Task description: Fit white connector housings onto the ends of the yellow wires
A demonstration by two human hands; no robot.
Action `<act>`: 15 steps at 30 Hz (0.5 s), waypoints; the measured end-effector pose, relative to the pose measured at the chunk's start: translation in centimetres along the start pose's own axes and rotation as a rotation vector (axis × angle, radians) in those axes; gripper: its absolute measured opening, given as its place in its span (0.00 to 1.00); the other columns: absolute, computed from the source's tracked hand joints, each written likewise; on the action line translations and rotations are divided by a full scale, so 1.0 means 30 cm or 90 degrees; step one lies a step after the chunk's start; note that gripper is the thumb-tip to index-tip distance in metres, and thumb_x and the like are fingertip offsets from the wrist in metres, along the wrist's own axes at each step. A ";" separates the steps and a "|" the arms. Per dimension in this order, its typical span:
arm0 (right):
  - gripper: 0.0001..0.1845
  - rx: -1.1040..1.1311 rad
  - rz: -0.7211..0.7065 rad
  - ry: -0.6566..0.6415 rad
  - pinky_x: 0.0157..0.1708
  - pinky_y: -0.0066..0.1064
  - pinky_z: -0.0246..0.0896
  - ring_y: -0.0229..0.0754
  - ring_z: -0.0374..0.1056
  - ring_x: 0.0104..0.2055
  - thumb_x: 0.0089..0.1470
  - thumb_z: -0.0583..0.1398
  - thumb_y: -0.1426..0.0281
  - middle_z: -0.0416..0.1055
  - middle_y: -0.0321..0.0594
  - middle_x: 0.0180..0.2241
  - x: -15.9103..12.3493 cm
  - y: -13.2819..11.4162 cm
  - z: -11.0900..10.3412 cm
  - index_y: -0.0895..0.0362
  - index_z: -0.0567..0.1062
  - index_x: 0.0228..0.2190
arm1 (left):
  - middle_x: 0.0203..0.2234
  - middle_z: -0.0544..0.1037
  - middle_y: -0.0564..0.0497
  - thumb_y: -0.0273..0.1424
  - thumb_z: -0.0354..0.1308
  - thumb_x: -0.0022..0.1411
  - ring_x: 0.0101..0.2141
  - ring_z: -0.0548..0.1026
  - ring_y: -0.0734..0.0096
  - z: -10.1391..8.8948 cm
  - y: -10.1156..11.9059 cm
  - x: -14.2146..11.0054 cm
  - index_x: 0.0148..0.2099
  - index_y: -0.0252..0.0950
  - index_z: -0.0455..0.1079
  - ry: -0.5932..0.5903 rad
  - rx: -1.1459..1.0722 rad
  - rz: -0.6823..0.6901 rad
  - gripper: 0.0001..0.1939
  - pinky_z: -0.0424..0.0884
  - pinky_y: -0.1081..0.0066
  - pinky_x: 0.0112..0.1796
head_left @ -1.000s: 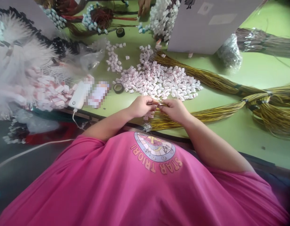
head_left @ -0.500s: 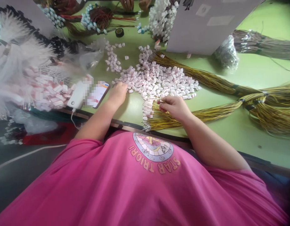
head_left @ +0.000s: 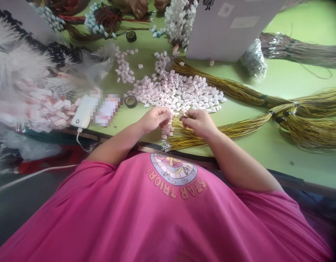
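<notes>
My left hand (head_left: 157, 119) is closed in a pinch, with a small white connector housing just showing at its fingertips. Close to its right, my right hand (head_left: 196, 120) pinches the metal-tipped ends of yellow-and-black wires (head_left: 183, 114); how many is unclear. Below both hands, more yellow-and-black wires (head_left: 228, 131) lie in a bundle. Several of those carry white housings (head_left: 167, 131) in a row, and others end in bare metal terminals (head_left: 166, 145) at the table edge. Just beyond my hands spreads a pile of loose white housings (head_left: 181, 91).
A black tape roll (head_left: 130, 101) lies left of the pile, near a phone (head_left: 107, 110) and a white power bank (head_left: 83, 111). A second tape roll (head_left: 131, 36) sits farther back. A grey panel (head_left: 228, 32) stands behind, and another person's hand (head_left: 139, 8) shows at the top.
My left hand has moved right, from the pile's left edge to beside my right hand, uncovering a tape roll. My right hand stays over the wires. The view has shifted slightly.
</notes>
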State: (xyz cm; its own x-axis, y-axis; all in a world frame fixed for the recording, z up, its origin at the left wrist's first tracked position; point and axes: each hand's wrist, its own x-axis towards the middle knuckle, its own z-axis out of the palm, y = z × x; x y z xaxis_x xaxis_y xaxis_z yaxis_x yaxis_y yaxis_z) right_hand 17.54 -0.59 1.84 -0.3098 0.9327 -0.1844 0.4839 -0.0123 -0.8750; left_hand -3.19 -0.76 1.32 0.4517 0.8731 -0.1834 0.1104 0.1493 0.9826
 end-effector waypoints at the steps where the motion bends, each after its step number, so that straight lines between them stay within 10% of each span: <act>1: 0.10 0.021 0.006 0.007 0.22 0.30 0.46 0.31 0.52 0.19 0.46 0.60 0.67 0.60 0.32 0.15 0.002 0.006 0.001 0.59 0.70 0.18 | 0.20 0.69 0.53 0.42 0.56 0.62 0.19 0.69 0.79 0.007 -0.007 0.006 0.30 0.32 0.65 -0.002 -0.034 -0.017 0.17 0.65 0.76 0.23; 15: 0.08 0.127 0.030 -0.017 0.22 0.28 0.46 0.31 0.54 0.19 0.42 0.62 0.66 0.61 0.30 0.15 0.011 0.012 -0.013 0.59 0.70 0.22 | 0.23 0.75 0.52 0.26 0.59 0.61 0.23 0.75 0.78 0.037 -0.003 0.015 0.39 0.29 0.68 0.044 -0.130 -0.130 0.05 0.72 0.75 0.28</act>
State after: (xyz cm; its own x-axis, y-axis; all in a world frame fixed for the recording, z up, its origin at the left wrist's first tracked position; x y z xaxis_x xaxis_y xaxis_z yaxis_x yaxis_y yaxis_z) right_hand 17.92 -0.14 1.65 -0.3131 0.9197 -0.2369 0.3281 -0.1293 -0.9357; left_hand -2.03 -0.90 1.14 0.3771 0.8438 -0.3817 0.0090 0.4088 0.9126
